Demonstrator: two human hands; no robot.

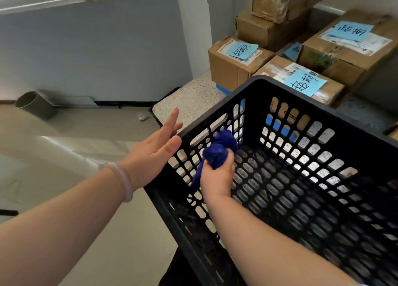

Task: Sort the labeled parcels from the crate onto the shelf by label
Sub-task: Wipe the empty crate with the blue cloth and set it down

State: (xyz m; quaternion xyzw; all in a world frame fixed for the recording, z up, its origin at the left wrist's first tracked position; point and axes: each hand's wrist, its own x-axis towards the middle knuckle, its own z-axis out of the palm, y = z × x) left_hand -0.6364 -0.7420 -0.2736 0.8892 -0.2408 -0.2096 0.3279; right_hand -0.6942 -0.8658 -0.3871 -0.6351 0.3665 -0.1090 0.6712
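Note:
A black perforated plastic crate (323,104) fills the lower right, and no parcel shows inside it. My right hand (218,176) reaches into the crate near its left wall and grips a bunched dark blue cloth (217,150). My left hand (157,148) hovers just outside the crate's left rim, fingers straight, holding nothing. Behind the crate stand brown cardboard parcels with blue handwritten labels: one at the left (232,64), one just past the rim (301,81), and a larger one at the far right (349,46).
More unlabeled cardboard boxes (277,8) are stacked against the back wall. The parcels sit on a speckled surface (189,100). A grey cylindrical bin (36,104) lies on the floor at the left by a grey panel wall.

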